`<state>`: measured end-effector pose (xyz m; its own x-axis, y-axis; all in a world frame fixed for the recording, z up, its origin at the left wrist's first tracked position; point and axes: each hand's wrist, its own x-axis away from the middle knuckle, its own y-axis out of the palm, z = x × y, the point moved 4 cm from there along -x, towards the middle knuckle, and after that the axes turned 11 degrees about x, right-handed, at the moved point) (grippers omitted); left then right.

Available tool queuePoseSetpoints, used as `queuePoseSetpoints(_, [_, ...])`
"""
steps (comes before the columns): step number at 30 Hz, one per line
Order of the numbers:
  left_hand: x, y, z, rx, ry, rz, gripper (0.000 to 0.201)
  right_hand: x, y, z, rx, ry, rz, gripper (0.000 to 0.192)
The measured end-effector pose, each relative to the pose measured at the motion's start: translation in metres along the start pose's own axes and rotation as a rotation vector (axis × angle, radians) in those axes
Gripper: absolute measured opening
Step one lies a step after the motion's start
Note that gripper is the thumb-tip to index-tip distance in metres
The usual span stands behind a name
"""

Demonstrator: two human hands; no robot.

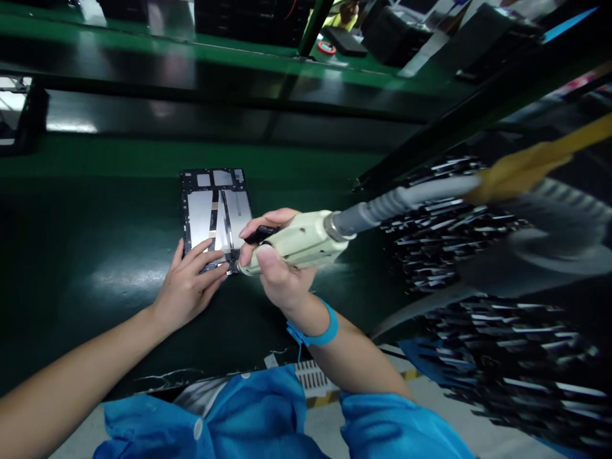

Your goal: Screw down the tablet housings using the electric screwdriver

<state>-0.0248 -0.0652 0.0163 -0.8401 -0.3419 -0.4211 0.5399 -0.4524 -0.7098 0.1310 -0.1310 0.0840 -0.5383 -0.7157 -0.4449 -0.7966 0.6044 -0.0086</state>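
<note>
The left hand lies palm down on the near left corner of an opened tablet, its forearm coming in low from the lower left. Its fingers are spread and nearly straight, pressing flat on the device rather than closing round anything.

The tablet lies flat on the dark green desk, back cover off, with pale metal plates and a dark strip down its middle showing.

The right hand comes in from the lower right with the wrist bent upward, a blue wrist strap round it. Its fingers are wrapped tightly round the body of a cream-coloured electric screwdriver, thumb on the near side and forefinger over the top beside a black switch. The tool is held almost level, tilted slightly down to the left, with its tip at the tablet's near right corner, just beside the left fingertips; whether the tip actually touches the device cannot be told.

A grey ribbed cable leads from the tool's rear up to the right. Beyond it sits a blurred dark rack with pale streaks. Blue sleeves show at the bottom edge.
</note>
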Motion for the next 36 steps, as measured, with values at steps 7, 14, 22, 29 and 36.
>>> queuePoseSetpoints(7, [-0.002, -0.001, 0.002, 0.017, -0.007, -0.005, 0.021, 0.005, 0.003, 0.006, -0.037, -0.002, -0.034, 0.034])
queuePoseSetpoints(14, [-0.001, -0.001, 0.001, 0.011, -0.014, 0.008, 0.019, 0.010, 0.000, -0.012, -0.077, -0.086, -0.049, 0.033])
queuePoseSetpoints(22, [-0.002, 0.000, -0.001, 0.053, -0.026, 0.004, 0.025, 0.008, -0.003, -0.006, -0.108, 0.012, -0.026, 0.034])
queuePoseSetpoints(29, [0.000, -0.019, 0.016, 0.069, 0.084, -0.028, 0.018, 0.017, -0.003, -0.004, -0.102, -0.007, -0.063, 0.034])
queuePoseSetpoints(36, [0.025, 0.004, 0.038, -0.202, -0.132, -0.306, 0.019, 0.008, -0.015, -0.003, -0.106, -0.016, 0.024, 0.031])
